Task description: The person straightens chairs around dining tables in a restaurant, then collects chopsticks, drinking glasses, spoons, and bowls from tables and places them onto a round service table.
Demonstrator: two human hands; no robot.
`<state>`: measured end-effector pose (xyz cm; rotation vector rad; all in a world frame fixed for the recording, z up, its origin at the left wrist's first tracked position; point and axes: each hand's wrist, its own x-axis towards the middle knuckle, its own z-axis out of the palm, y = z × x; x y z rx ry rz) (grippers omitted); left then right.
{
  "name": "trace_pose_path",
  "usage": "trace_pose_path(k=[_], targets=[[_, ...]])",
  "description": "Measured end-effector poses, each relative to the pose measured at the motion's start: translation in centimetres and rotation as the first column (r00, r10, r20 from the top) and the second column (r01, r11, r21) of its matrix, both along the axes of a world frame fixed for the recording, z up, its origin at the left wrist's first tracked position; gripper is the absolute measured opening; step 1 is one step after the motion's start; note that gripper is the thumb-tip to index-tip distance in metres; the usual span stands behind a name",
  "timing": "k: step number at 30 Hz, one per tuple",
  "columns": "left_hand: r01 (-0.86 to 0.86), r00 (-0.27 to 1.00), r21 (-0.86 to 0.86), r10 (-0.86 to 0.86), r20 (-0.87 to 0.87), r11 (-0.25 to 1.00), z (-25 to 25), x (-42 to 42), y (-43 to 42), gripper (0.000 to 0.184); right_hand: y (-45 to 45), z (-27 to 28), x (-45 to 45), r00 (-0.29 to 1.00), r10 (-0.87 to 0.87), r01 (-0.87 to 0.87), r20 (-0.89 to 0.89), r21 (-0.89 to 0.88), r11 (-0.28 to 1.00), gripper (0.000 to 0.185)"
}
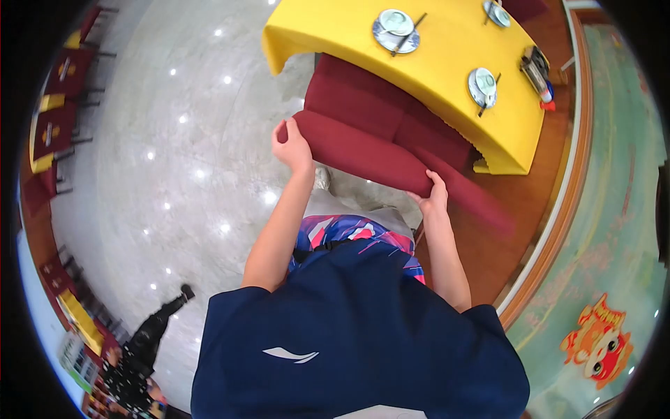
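Maroon fabric, which looks like a chair cover (363, 152), stretches between my two hands in front of my waist. My left hand (293, 146) is closed on its left end, thumb on top. At the other end, my right hand (434, 197) pinches the edge with thumb and fingers. Beyond my right hand a maroon flap (478, 199) slants down to the right, blurred at its tip. Just past the fabric are maroon-covered seats (363, 91), partly under the table's yellow tablecloth (440, 77). What lies beneath the held fabric is hidden.
On the tablecloth are place settings with bowls, plates (396, 31) and chopsticks, plus a dark holder (536, 73) near the right edge. A green decorated wall (593, 188) runs along the right. Maroon-covered chairs (56, 129) line the far left; a person (143, 349) stands lower left.
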<state>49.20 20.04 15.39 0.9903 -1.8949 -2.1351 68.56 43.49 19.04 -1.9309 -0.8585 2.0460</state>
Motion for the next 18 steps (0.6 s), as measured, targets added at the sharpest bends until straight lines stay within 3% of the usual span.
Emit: trace_pose_path(k=[1,3,6,11,13,15,18], targets=[[0.035,0.999,-0.002,-0.035,-0.009,0.999,0.3,-0.5,0.2,0.034,-0.2,0.0,0.1,0.999,-0.035,0.035,-0.009,-0.002,0.999,0.049],[-0.009,1.0,-0.018,0.009,-0.014,1.0,0.7,-1.7,0.7,0.035,-0.2,-0.1,0.0,0.964,-0.135,0.115,-0.229,-0.096,0.989,0.058],[0.008,1.0,0.02,-0.007,-0.026,1.0,1.9,-3.0,2.2,0.032,0.9,-0.2,-0.9,0.912,-0.326,0.286,-0.25,-0.183,0.941,0.069],[0.069,0.995,0.066,-0.064,-0.078,0.995,2.1,-2.5,3.3,0.038,1.0,-1.2,-0.6,0.809,-0.462,0.432,-0.364,-0.166,0.886,0.082],[0.138,0.986,0.117,-0.126,-0.107,0.983,3.1,-2.1,2.7,0.041,0.4,-0.3,0.4,0.826,-0.422,0.401,-0.375,-0.137,0.906,0.077],[0.192,0.978,0.125,-0.179,-0.112,0.973,4.3,-1.4,1.2,0.043,-1.0,1.7,2.6,0.86,-0.359,0.338,-0.363,-0.122,0.933,0.088],[0.204,0.974,0.11,-0.19,-0.123,0.973,5.3,-1.2,-0.3,0.042,-0.9,2.1,9.6,0.837,-0.396,0.432,-0.378,0.012,0.902,0.102]])
